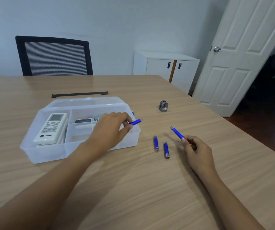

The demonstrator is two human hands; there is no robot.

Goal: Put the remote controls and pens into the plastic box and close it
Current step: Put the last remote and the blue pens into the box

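Open plastic box holds white remote; left hand pinching blue pen, right hand pinching second pen.

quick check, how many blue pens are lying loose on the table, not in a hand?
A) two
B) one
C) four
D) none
A: two blue pens lie side by side on the table, while the left hand holds a third pen over the plastic box and the right hand holds a fourth.
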